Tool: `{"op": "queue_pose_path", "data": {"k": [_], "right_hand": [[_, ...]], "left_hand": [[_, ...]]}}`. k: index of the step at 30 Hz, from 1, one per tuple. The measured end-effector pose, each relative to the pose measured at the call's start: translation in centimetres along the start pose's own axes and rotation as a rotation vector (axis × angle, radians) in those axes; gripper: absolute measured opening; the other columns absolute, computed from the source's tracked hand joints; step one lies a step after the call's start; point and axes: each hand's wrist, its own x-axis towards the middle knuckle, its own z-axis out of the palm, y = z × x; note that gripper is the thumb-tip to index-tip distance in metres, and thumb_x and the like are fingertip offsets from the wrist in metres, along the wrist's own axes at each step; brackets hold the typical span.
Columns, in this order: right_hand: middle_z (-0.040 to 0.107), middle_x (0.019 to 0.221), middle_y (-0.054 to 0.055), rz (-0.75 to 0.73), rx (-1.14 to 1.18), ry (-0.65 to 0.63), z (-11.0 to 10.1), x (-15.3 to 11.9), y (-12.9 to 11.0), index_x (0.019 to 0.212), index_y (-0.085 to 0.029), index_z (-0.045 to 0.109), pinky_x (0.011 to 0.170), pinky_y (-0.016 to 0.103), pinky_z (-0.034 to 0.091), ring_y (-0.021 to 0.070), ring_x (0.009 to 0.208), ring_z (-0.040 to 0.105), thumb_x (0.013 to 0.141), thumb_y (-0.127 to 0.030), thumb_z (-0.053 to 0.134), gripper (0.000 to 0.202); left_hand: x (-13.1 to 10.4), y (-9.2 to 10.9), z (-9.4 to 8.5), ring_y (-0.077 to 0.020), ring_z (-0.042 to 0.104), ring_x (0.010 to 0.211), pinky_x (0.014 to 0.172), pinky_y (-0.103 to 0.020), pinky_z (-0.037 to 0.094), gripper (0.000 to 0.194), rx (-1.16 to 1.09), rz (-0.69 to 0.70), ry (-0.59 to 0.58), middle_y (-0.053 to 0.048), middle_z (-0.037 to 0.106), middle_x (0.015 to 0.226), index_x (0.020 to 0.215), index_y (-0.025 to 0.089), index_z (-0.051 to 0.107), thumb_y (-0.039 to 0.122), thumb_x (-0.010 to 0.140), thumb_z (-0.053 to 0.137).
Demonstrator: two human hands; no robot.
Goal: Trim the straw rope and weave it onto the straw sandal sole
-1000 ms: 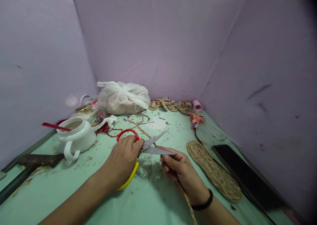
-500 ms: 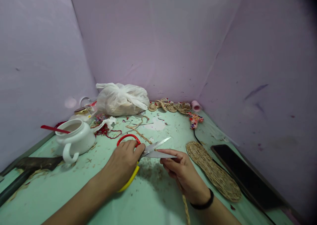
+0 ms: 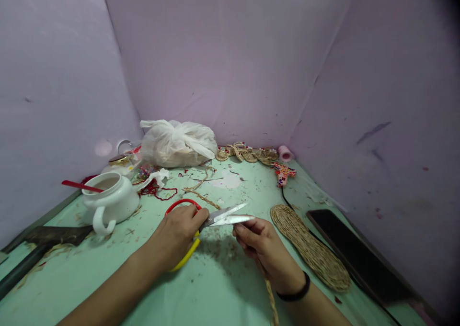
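The likeliest mishap here is a nick to the right hand [image 3: 266,247]: the lower of the parted blades [image 3: 235,219] of the scissors [image 3: 212,219] reaches across its fingertips, so a slip or a hasty squeeze by the left hand [image 3: 179,228] could catch skin. A cut may also land crooked or in the wrong spot, since the blades hide the stretch of cord behind them. The left grip is wrapped around the red and yellow handles; the right grip pinches the braided cord [image 3: 270,302], which hangs below that hand in front of the body. The cord looks straw-coloured, thin and tightly plaited, slightly rough. A similar plait [image 3: 203,197] lies bent on the tabletop [image 3: 215,297] beyond the scissors; whether the two join behind the blades, I cannot tell. A woven sole [image 3: 309,247] rests beside the right hand, not touching it.
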Motion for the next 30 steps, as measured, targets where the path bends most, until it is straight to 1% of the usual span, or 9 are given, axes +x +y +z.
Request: {"op": "queue_pose_path", "data": {"k": [6, 10, 15, 18, 20, 22, 25, 28, 30], "right_hand": [[0.053, 0.055, -0.003, 0.055, 0.124, 0.025, 0.0, 0.0, 0.0, 0.081, -0.013, 0.067, 0.034, 0.014, 0.018, 0.0025, 0.042, 0.038, 0.054, -0.027, 0.075, 0.031], [0.057, 0.060, -0.001, 0.097, 0.195, 0.023, 0.0, 0.1, 0.0, 0.080, -0.012, 0.067, 0.038, 0.012, 0.028, 0.0022, 0.045, 0.043, 0.056, -0.023, 0.075, 0.027], [0.062, 0.068, 0.002, 0.102, 0.277, -0.014, 0.0, 0.0, -0.2, 0.078, -0.011, 0.067, 0.046, 0.013, 0.038, 0.0044, 0.053, 0.051, 0.053, -0.016, 0.076, 0.027], [0.062, 0.067, 0.001, 0.118, 0.286, -0.016, 0.1, -0.1, -0.4, 0.078, -0.012, 0.067, 0.047, 0.014, 0.039, 0.0047, 0.053, 0.051, 0.053, -0.015, 0.076, 0.027], [0.062, 0.065, 0.001, 0.128, 0.285, -0.014, 0.1, -0.2, -0.4, 0.077, -0.012, 0.067, 0.047, 0.014, 0.039, 0.0049, 0.052, 0.052, 0.052, -0.014, 0.076, 0.027], [0.062, 0.065, 0.001, 0.131, 0.284, -0.014, 0.2, -0.2, -0.4, 0.077, -0.012, 0.067, 0.048, 0.015, 0.040, 0.0050, 0.052, 0.052, 0.052, -0.014, 0.076, 0.027], [0.063, 0.065, 0.000, 0.123, 0.295, -0.010, 0.1, -0.1, -0.2, 0.077, -0.012, 0.067, 0.049, 0.015, 0.041, 0.0047, 0.051, 0.052, 0.051, -0.015, 0.076, 0.027], [0.063, 0.061, 0.000, 0.104, 0.285, -0.003, 0.1, -0.1, -0.1, 0.075, -0.011, 0.067, 0.049, 0.016, 0.041, 0.0050, 0.049, 0.052, 0.050, -0.014, 0.076, 0.026], [0.063, 0.057, 0.000, 0.107, 0.258, 0.023, 0.0, -0.1, -0.1, 0.073, -0.012, 0.067, 0.048, 0.016, 0.041, 0.0057, 0.047, 0.052, 0.048, -0.012, 0.075, 0.027]], "left_hand": [[0.1, -0.3, -0.3, -0.0173, 0.045, 0.070, 0.062, -0.028, 0.036, 0.029, -0.167, -0.070, 0.027, -0.004, 0.052, 0.080, 0.090, 0.018, 0.046, 0.006, 0.066, 0.035], [0.0, -0.3, -0.4, -0.0179, 0.046, 0.076, 0.067, -0.029, 0.037, 0.033, -0.228, -0.081, 0.110, -0.005, 0.053, 0.087, 0.092, 0.018, 0.046, 0.004, 0.065, 0.035], [0.1, -0.2, -0.1, -0.0187, 0.047, 0.079, 0.069, -0.031, 0.038, 0.041, -0.217, -0.091, 0.146, -0.006, 0.053, 0.090, 0.099, 0.018, 0.046, 0.003, 0.063, 0.035], [0.1, -0.5, 0.2, -0.0153, 0.047, 0.068, 0.062, -0.027, 0.038, 0.029, -0.328, -0.176, 0.212, -0.001, 0.053, 0.079, 0.091, 0.019, 0.047, 0.007, 0.066, 0.037], [0.1, -0.7, 0.2, -0.0132, 0.046, 0.060, 0.057, -0.024, 0.037, 0.017, -0.431, -0.267, 0.271, 0.001, 0.051, 0.070, 0.088, 0.019, 0.046, 0.015, 0.073, 0.039], [0.0, -0.8, 0.1, -0.0117, 0.046, 0.054, 0.054, -0.022, 0.037, 0.013, -0.513, -0.327, 0.314, 0.003, 0.051, 0.064, 0.088, 0.019, 0.046, 0.022, 0.077, 0.040], [-0.4, -0.3, -0.1, -0.0118, 0.046, 0.055, 0.054, -0.022, 0.036, 0.014, -0.434, -0.223, 0.299, 0.003, 0.051, 0.064, 0.088, 0.020, 0.047, 0.017, 0.075, 0.040], [-0.5, 0.6, 0.0, -0.0164, 0.048, 0.067, 0.060, -0.027, 0.037, 0.029, -0.165, -0.038, 0.236, -0.003, 0.053, 0.077, 0.094, 0.018, 0.049, 0.007, 0.069, 0.039], [-0.5, 1.1, 0.2, -0.0199, 0.048, 0.073, 0.064, -0.032, 0.038, 0.036, 0.003, 0.014, 0.209, -0.006, 0.054, 0.082, 0.102, 0.017, 0.048, 0.005, 0.070, 0.037]]}}
